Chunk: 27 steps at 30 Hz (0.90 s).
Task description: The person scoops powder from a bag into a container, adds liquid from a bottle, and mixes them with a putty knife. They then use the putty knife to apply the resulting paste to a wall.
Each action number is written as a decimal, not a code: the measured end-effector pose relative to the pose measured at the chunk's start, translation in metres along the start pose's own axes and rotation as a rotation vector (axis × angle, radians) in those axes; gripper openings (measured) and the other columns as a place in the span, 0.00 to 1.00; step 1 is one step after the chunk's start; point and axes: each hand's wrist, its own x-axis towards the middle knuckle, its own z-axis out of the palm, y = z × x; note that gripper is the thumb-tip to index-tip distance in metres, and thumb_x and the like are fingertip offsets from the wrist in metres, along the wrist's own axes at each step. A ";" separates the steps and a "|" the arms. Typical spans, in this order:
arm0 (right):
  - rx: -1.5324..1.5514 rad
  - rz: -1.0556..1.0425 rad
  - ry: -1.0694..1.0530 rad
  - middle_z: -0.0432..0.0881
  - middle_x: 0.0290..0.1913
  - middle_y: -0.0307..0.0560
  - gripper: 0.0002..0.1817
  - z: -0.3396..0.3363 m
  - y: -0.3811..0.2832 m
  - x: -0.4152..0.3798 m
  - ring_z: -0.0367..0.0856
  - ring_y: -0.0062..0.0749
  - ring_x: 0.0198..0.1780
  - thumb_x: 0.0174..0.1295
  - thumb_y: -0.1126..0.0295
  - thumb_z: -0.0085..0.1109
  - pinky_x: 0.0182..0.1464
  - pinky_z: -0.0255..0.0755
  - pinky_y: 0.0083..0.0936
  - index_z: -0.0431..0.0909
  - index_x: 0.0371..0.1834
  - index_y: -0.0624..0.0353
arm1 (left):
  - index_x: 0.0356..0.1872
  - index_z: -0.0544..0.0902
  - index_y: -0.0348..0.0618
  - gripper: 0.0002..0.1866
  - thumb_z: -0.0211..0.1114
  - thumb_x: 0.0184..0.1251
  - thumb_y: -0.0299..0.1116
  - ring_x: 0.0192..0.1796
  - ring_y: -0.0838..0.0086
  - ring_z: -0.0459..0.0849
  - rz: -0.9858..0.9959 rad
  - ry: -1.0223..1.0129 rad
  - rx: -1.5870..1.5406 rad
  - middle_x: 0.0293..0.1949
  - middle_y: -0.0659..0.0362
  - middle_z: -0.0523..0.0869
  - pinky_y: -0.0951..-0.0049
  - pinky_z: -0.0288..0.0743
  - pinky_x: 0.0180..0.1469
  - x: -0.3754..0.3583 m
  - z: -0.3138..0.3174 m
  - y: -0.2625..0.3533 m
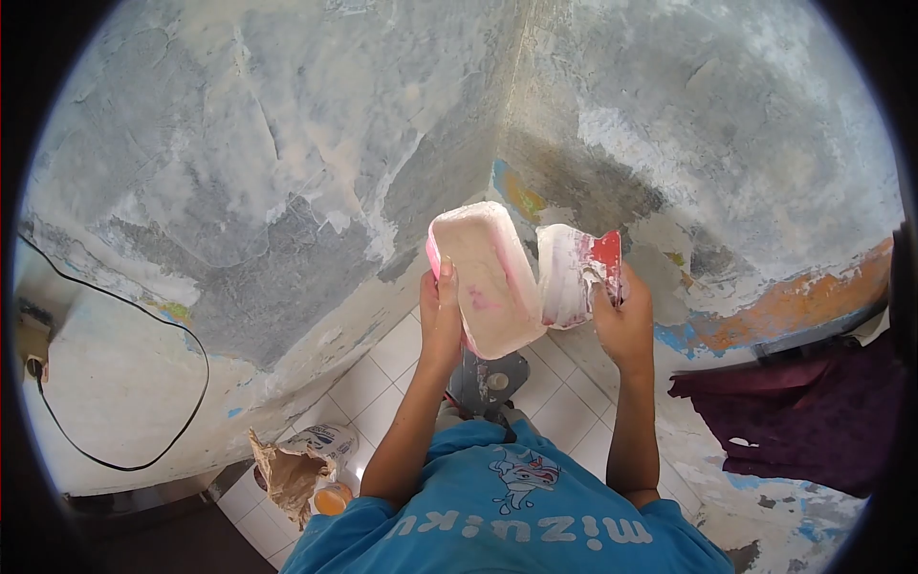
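My left hand [441, 320] grips the long side of a pink plastic tub [490, 287], thumb over the rim. Whitish putty coats the tub's inside and edges, with pink showing through on the bottom. In my right hand [626, 320] is a wide putty knife [566, 277], red at one corner and smeared with white paste. My thumb presses on its face and the other fingers are behind it. The knife's far edge lies right beside the tub's right wall. Both things are held up in front of me, close to the corner of two walls.
Patchy grey walls [287, 143] meet at the corner ahead. A black cable [206, 368] loops from a socket [35, 364] at the left. On the tiled floor stand a brown paper sack [287, 478], a white bucket [330, 440] and an orange container [333, 498]. Dark purple cloth [803, 411] hangs at right.
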 end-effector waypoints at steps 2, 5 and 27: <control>0.187 0.112 -0.015 0.86 0.38 0.43 0.14 -0.001 0.008 0.001 0.81 0.22 0.34 0.66 0.81 0.54 0.39 0.75 0.26 0.80 0.53 0.67 | 0.63 0.68 0.29 0.37 0.55 0.79 0.60 0.56 0.70 0.81 0.008 0.002 -0.007 0.54 0.49 0.79 0.67 0.77 0.60 0.000 0.000 0.001; 0.356 0.134 0.015 0.85 0.43 0.39 0.15 -0.001 0.010 0.003 0.79 0.16 0.40 0.68 0.83 0.51 0.43 0.74 0.20 0.79 0.56 0.68 | 0.62 0.70 0.29 0.36 0.54 0.80 0.60 0.55 0.70 0.81 -0.008 -0.009 0.041 0.53 0.50 0.79 0.68 0.77 0.59 0.001 -0.002 0.002; 1.059 0.280 0.063 0.77 0.69 0.44 0.27 0.022 0.026 0.028 0.78 0.32 0.67 0.76 0.73 0.56 0.69 0.73 0.35 0.65 0.77 0.60 | 0.76 0.66 0.45 0.41 0.45 0.78 0.69 0.67 0.61 0.79 -0.219 -0.352 -0.126 0.68 0.50 0.76 0.58 0.77 0.67 0.014 0.004 0.045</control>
